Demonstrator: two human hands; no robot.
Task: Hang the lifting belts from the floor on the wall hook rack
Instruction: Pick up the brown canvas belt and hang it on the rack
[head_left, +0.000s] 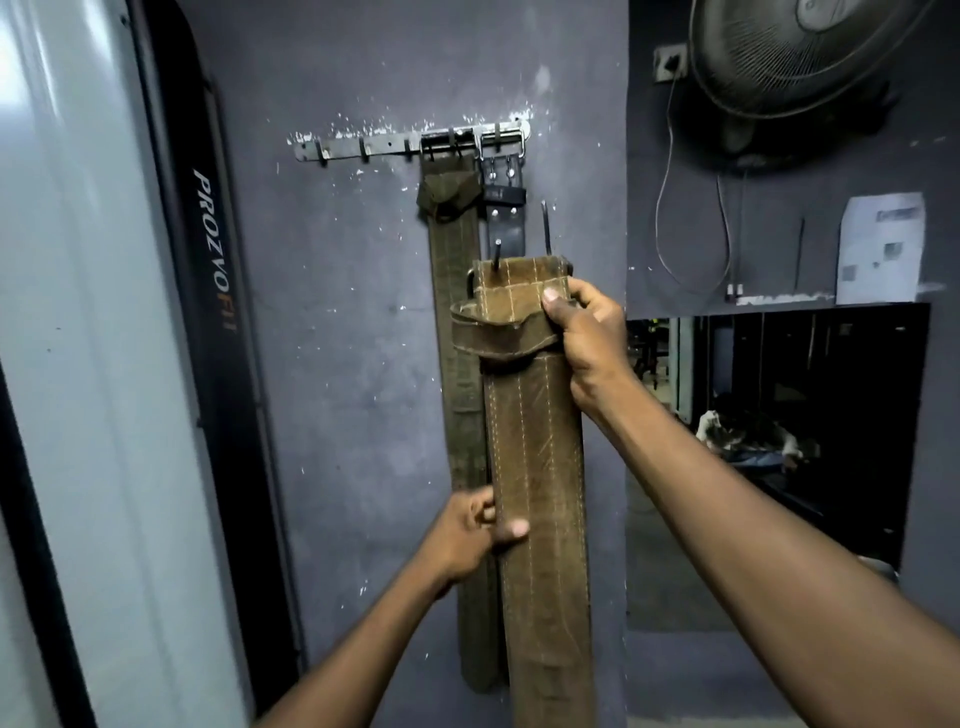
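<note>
Here, head view, the only one: your right hand (587, 343) is clenched on the buckle end of the tan belt (535, 467), thumb pressed on the front face just above the keeper loop (498, 332), fingers wrapped behind. Your left hand (467, 535) pinches the belt's left edge lower down, thumb in front, steadying the hanging length. The belt is upright in the air in front of the wall, its top edge well below the hook rack (410, 143); two buckle prongs (545, 228) stand up above its top. On the rack, an olive belt (457, 322) and a black belt (506, 208) already hang from the right-hand hooks; the free hooks (363, 150) are to the left of them. Judgement: the step in hand is the lift to the rack. Raise with the right hand leading and let the left hand only guide, so the strap does not swing into the olive belt behind it. Aim for a free hook left of the olive belt rather than crowding the occupied ones. The buckle frame is mostly hidden behind the belt, so I cannot tell its exact shape; present it square to the hook, prongs clear of the hook tip. Slacken your grip only once the weight sits on the hook.
</note>
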